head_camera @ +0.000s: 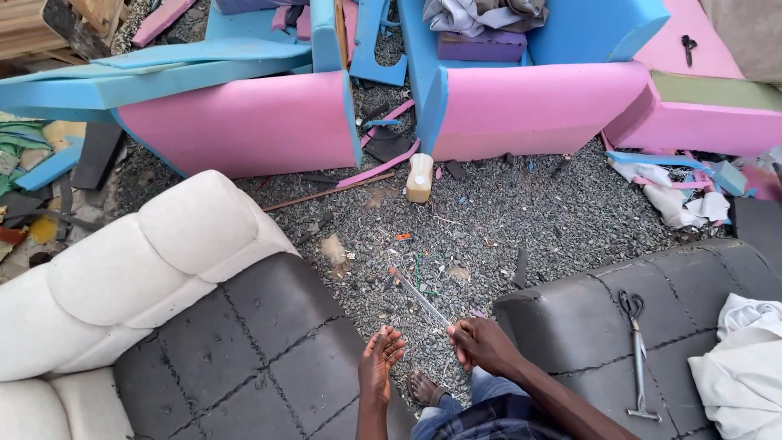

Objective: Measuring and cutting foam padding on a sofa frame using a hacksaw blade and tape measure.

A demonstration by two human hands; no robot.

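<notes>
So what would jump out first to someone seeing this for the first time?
Probably the big pink and blue foam pieces standing on the gravel at the top. Next, the grey and cream quilted cushion at lower left. At the bottom, the right hand holds a long thin needle, with the left hand open beside it.

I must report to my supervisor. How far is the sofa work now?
Looks done: the dark quilted cushion and cream armrest are covered. In hand: the right hand holds a long thin needle; the left hand is open beside it. Left: the pink and blue foam frames are bare.
</notes>
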